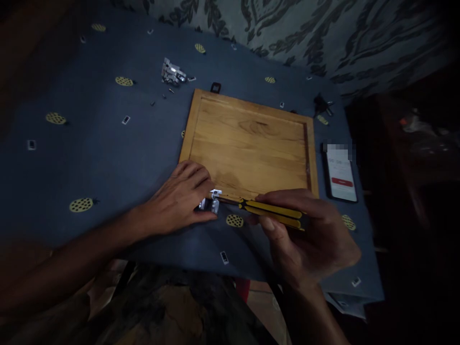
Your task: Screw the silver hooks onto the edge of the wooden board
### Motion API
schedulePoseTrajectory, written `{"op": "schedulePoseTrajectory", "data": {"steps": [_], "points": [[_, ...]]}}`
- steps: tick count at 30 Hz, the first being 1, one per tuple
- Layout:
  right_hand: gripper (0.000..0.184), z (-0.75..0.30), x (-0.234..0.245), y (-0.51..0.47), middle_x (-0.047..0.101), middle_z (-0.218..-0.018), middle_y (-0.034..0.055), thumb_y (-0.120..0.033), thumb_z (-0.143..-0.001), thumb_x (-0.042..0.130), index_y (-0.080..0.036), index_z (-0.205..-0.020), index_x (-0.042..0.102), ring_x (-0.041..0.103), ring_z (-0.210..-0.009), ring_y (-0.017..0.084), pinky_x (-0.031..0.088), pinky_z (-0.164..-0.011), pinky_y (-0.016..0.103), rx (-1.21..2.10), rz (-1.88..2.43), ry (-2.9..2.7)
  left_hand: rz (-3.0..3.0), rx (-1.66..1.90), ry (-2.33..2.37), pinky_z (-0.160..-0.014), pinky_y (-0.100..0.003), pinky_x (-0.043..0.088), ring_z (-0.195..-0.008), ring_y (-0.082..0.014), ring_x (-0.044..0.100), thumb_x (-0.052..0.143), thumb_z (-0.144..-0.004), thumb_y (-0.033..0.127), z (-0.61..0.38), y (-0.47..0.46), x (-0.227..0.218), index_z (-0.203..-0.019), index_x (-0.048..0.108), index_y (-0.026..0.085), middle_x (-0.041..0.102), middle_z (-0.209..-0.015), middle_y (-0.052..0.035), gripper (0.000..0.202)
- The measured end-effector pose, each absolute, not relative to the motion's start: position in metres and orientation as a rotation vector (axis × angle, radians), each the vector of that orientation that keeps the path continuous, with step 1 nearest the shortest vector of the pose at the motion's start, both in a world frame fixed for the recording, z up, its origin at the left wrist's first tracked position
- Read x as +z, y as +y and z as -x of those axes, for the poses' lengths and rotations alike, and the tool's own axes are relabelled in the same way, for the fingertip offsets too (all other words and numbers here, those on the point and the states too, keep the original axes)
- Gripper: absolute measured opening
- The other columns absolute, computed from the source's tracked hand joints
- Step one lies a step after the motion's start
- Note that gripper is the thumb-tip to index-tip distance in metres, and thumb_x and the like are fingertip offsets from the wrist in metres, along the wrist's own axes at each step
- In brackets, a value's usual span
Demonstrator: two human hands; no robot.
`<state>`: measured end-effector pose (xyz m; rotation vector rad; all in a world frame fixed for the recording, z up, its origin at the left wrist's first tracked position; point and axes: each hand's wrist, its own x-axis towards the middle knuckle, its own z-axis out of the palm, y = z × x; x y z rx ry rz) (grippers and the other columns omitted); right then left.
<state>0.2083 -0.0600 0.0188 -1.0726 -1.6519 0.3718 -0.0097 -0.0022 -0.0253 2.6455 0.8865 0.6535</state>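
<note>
A framed wooden panel [247, 143], which looks like a cabinet door, lies flat in front of me. At its near edge, toward the left corner, sits a shiny metal hinge [215, 205]. My left hand [187, 194] is closed around the hinge, thumb below and fingers curled over the panel's edge. Between the fingers and thumb of my right hand [309, 235] is a yellow and black screwdriver [275, 212]. Its shaft points left, and the tip reaches the hinge; whether it sits in a screw is too small to tell.
More metal hinges [172, 73] lie beyond the panel at the left, with a few small screws [171, 90] near them. A phone [340, 173] rests right of the panel, and a dark object like keys [322, 105] lies behind it. Patterned blue cloth [89, 158] covers the table.
</note>
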Motion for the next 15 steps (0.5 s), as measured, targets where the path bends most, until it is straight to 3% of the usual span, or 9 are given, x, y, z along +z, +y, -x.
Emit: {"op": "schedulePoseTrajectory", "data": {"steps": [5, 15], "points": [[0.033, -0.2119, 0.0253, -0.0617, 0.078, -0.098, 0.0051, -0.012, -0.089, 0.078, -0.027, -0.118, 0.074, 0.074, -0.085, 0.024, 0.064, -0.067, 0.041, 0.458, 1.101, -1.772, -2.629, 0.665, 0.892, -0.099, -0.046, 0.049, -0.108, -0.0291, 0.058, 0.074, -0.094, 0.049, 0.0092, -0.0027, -0.0254, -0.109, 0.066, 0.015, 0.066, -0.108, -0.0097, 0.039], [0.025, -0.2050, 0.0216, -0.0559, 0.075, -0.089, 0.0030, -0.012, -0.089, 0.077, -0.026, -0.110, 0.072, 0.071, -0.076, 0.021, 0.061, -0.062, 0.037, 0.343, 1.089, -1.757, -2.660, 0.631, 0.887, -0.099, -0.045, 0.049, -0.108, -0.0288, 0.058, 0.074, -0.094, 0.052, 0.0095, -0.0017, -0.0239, -0.109, 0.065, 0.014, 0.067, -0.108, -0.0097, 0.042]]}}
